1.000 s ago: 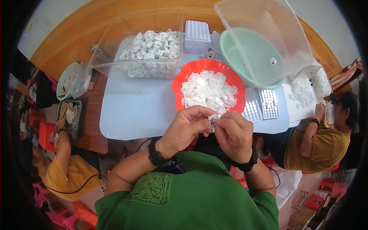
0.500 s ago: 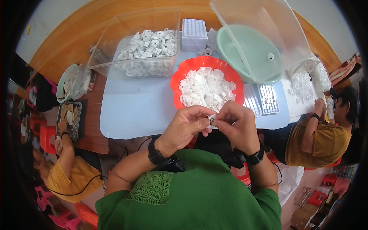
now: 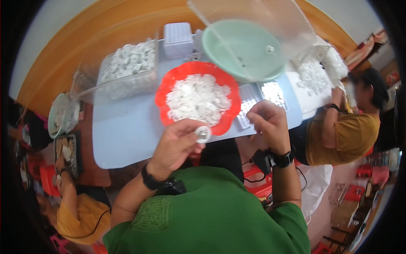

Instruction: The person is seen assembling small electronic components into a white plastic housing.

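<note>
A small round white plastic part (image 3: 203,134), with a shiny metal-looking piece at its middle, is held between the thumb and fingers of my left hand (image 3: 175,146). That hand is just in front of the red scalloped bowl (image 3: 162,101), which is heaped with small white plastic pieces (image 3: 198,98). My right hand (image 3: 270,125) is apart from the part, its fingers loosely bent and apart, with nothing visible in them. It hovers beside two shallow trays of small shiny pieces, the nearer tray (image 3: 245,122) and the farther tray (image 3: 274,94).
A clear bin (image 3: 122,91) of white round parts stands at the back left. Beside it are a stack of pale trays (image 3: 177,40) and a green basin (image 3: 215,42) under a tilted clear lid (image 3: 262,25). People in yellow work at left and right.
My hands have separated. The right moved away to the right toward the trays; the left keeps the white part, now turned face up. The whole view has shifted and tilted.
</note>
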Demonstrator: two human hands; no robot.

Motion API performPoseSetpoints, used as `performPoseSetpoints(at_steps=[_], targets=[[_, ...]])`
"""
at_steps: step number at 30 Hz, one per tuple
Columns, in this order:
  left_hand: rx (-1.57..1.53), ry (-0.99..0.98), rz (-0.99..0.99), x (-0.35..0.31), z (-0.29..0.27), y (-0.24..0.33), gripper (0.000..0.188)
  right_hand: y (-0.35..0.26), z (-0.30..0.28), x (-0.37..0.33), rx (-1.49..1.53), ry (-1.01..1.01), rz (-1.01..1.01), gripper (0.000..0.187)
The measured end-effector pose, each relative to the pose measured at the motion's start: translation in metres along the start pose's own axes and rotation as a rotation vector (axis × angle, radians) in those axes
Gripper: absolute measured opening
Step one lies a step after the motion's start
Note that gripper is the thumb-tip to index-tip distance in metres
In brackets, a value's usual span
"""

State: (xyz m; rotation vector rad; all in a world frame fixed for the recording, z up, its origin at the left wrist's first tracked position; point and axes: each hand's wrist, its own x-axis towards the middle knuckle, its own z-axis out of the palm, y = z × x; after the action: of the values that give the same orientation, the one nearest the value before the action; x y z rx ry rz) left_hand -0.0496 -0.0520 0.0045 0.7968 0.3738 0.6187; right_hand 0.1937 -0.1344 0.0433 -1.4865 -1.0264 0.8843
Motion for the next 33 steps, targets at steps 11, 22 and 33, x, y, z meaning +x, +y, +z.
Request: performPoseSetpoints(at_steps=[11,22,33], targets=[[-0.023,0.015,0.057,0.015,-0.008,0.002,0.036,0.096,-0.133,0.042,-0.874,0.350,-0.201,0.007],[0.009,0.052,0.042,0.016,-0.010,0.008,0.034,0.103,-0.115,0.063,-0.983,0.313,-0.054,0.010],[-0.087,0.057,0.033,0.018,-0.005,0.003,0.031,0.051,-0.092,0.023,-0.893,0.335,-0.344,0.003]])
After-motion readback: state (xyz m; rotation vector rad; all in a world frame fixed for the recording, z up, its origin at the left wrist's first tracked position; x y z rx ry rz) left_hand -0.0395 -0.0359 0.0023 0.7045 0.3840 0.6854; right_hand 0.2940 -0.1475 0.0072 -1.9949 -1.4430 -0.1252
